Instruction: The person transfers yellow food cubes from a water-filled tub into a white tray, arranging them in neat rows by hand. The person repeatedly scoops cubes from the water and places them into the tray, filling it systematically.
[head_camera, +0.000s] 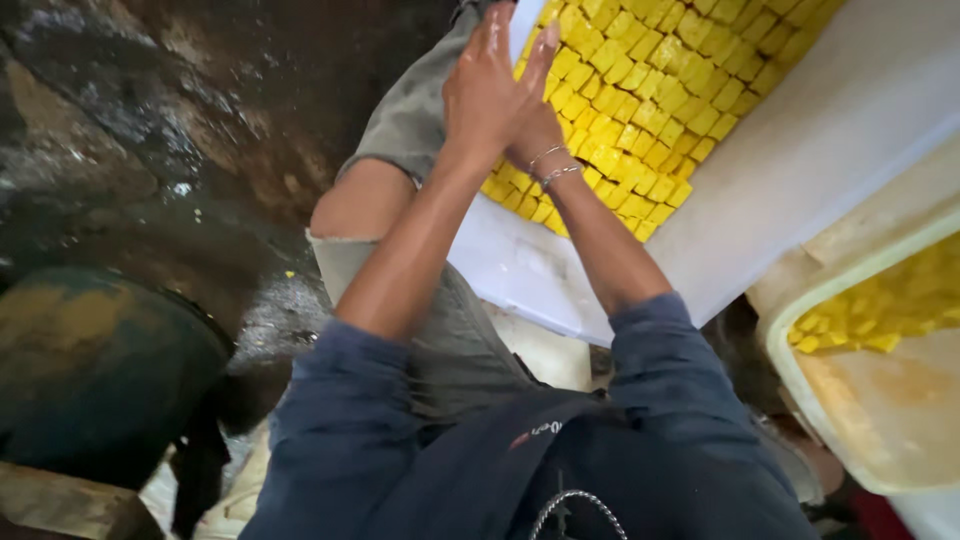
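My left hand (490, 85) and my right hand (535, 135) are pressed together palm to palm above my knee, fingers stretched out and holding nothing that I can see. The right wrist wears thin metal bracelets (552, 165). Just beyond the hands lies a white tray (800, 160) packed with several rows of yellow cubes (660, 90). Both forearms are bare, with dark blue sleeves pushed up to the elbows.
A cream tub (880, 400) at the right holds more yellow cubes (890, 305). A dark round container (95, 370) sits at the lower left on a wet, dirty floor (200, 120). My grey-trousered leg (420, 110) reaches toward the tray.
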